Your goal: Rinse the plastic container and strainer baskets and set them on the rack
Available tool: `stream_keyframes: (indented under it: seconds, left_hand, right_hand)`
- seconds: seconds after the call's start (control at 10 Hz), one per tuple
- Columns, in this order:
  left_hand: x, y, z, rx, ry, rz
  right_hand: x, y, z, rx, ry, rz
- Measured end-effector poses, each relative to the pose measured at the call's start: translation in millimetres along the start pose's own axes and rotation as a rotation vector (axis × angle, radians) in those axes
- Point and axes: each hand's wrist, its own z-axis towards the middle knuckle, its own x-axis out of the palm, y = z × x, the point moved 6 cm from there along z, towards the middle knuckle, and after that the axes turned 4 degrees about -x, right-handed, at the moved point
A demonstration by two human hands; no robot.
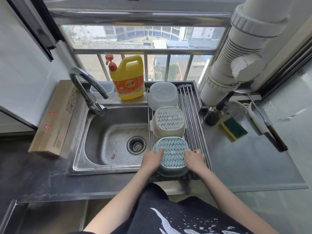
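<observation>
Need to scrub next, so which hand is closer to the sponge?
Right. The right hand grips the blue basket on its sponge side; the left hand holds the far side, by the sink.

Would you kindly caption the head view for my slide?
Both hands set the blue strainer basket upside down on the rack.

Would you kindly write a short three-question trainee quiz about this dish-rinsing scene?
1. True or false: the blue strainer basket lies upside down on the roll-up rack.
2. Which item sits farthest from the person? A) clear plastic container B) cream strainer basket C) blue strainer basket
3. Fill in: the left hand and right hand both hold the ____ basket.

Key: 1 true; 2 A; 3 blue
</observation>
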Motion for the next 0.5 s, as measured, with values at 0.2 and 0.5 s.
stream_keyframes:
  seconds: [0.2, 0.5]
  left_hand:
    - [-3, 2, 2, 0.030, 0.037, 0.006]
    - [-35, -4, 4, -0.019, 0.041, -0.036]
  right_hand:
    - [4, 3, 11, -0.066, 0.159, -0.218]
    - [-9, -1, 3, 0.002, 0.161, -0.121]
